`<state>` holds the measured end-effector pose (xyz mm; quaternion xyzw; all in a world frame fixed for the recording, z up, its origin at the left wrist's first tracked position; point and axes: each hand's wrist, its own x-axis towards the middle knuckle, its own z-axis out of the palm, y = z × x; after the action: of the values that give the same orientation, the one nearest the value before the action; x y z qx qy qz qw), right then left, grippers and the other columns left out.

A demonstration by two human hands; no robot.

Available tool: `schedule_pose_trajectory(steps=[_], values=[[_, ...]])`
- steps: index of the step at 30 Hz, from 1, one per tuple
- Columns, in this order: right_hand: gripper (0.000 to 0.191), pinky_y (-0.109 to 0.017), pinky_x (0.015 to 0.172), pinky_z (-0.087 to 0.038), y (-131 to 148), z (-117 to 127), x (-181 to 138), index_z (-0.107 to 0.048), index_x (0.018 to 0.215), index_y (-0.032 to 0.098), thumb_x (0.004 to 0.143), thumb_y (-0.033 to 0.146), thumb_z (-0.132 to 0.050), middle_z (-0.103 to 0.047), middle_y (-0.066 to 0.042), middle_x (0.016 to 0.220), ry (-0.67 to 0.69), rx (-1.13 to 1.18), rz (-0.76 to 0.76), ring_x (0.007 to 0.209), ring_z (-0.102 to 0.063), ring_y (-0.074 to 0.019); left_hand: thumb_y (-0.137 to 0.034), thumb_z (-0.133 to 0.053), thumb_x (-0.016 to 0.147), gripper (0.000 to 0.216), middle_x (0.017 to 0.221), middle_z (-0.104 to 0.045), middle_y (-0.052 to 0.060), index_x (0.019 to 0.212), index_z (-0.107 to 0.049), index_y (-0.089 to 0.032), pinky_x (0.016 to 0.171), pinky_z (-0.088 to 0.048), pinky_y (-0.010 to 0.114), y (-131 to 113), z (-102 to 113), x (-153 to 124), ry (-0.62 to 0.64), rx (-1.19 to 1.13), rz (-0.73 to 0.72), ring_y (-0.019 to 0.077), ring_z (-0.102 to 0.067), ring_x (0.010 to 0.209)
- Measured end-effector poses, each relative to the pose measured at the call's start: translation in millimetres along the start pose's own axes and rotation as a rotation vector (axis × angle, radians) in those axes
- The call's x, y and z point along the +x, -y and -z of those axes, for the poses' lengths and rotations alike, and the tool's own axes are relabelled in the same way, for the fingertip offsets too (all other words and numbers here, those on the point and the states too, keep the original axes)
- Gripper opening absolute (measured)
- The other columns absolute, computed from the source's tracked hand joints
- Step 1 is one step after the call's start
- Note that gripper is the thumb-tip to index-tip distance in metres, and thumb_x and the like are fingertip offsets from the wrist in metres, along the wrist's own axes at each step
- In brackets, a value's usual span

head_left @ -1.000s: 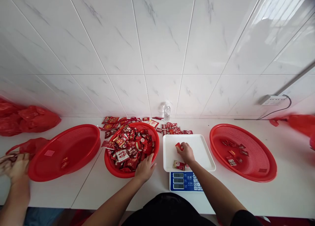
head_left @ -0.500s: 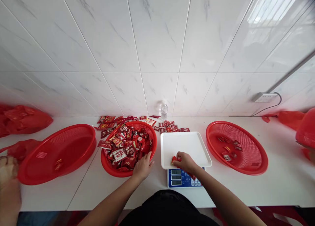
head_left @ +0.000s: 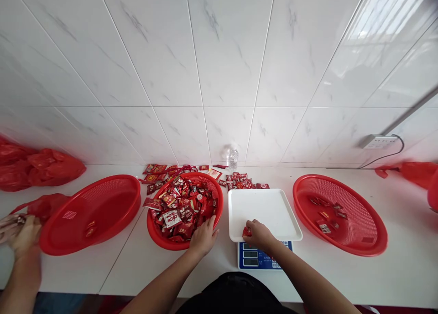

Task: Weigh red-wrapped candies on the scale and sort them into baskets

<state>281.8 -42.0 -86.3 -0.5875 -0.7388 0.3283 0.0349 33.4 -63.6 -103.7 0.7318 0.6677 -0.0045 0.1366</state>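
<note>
Head view: left hand (head_left: 203,236) slack on basket rim (head_left: 164,244), right hand (head_left: 258,235) around packaging (head_left: 246,232), scale (head_left: 250,262) text illegible.

White table (head_left: 407,259), seam at left. Directly on it: left red basket (head_left: 118,202), middle red basket (head_left: 166,244), blue-fronted scale (head_left: 241,262), right red basket (head_left: 364,216). Along back: red bags (head_left: 53,168) far left, loose red packets (head_left: 241,182), upright clear bottle (head_left: 233,159), red bag (head_left: 415,173) far right.

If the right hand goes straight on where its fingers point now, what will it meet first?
Probably the white tray's left rim, if the right hand, holding a red packet, is low enough; its height is hard to judge. Passing above, it might reach the filled basket or left hand.
</note>
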Motion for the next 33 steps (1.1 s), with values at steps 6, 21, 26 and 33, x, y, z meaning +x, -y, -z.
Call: schedule_pose_trajectory(steps=[6,21,26,33], values=[[0.017,-0.025,0.059,-0.031,2.8,4.0,6.4,-0.058,0.079,0.020,0.066,0.030,-0.062,-0.061,-0.005,0.082,-0.058,0.144,-0.036,0.073,-0.054,-0.0168,-0.036,-0.034,0.089,0.053,0.127,-0.051,0.014,0.139,-0.030,-0.017,0.086,-0.041,0.036,0.3,0.0,-0.6,0.005,0.002,0.003,0.0261,-0.050,0.113],[0.036,-0.021,0.035,-0.027,11.4,16.3,28.0,-0.041,0.066,0.023,0.070,0.057,-0.051,-0.048,0.005,0.049,-0.363,1.326,-0.293,0.036,-0.037,-0.0078,-0.035,-0.046,0.085,0.046,0.131,-0.048,0.011,0.129,-0.044,-0.021,0.102,-0.034,0.044,-17.8,13.3,-3.9,-0.223,-0.319,-0.136,0.0270,-0.040,0.124],[0.035,-0.020,0.034,-0.027,25.3,21.6,25.7,-0.041,0.069,0.023,0.070,0.056,-0.053,-0.043,0.009,0.048,-0.559,1.619,-0.319,0.035,-0.033,-0.0059,-0.045,-0.055,0.080,0.056,0.119,-0.053,0.010,0.129,-0.040,-0.023,0.070,-0.052,0.030,-86.4,40.1,-15.2,0.108,-0.936,-0.272,0.0171,-0.058,0.090],[0.028,-0.022,0.046,-0.041,38.4,26.7,17.6,-0.045,0.067,0.023,0.068,0.044,-0.062,-0.047,0.007,0.053,-0.649,1.809,-0.264,0.046,-0.046,-0.0085,-0.038,-0.056,0.080,0.028,0.100,-0.060,0.007,0.102,-0.061,-0.021,0.073,-0.050,0.029,-126.9,57.0,-5.8,0.073,-1.027,-0.254,0.0174,-0.058,0.082]])
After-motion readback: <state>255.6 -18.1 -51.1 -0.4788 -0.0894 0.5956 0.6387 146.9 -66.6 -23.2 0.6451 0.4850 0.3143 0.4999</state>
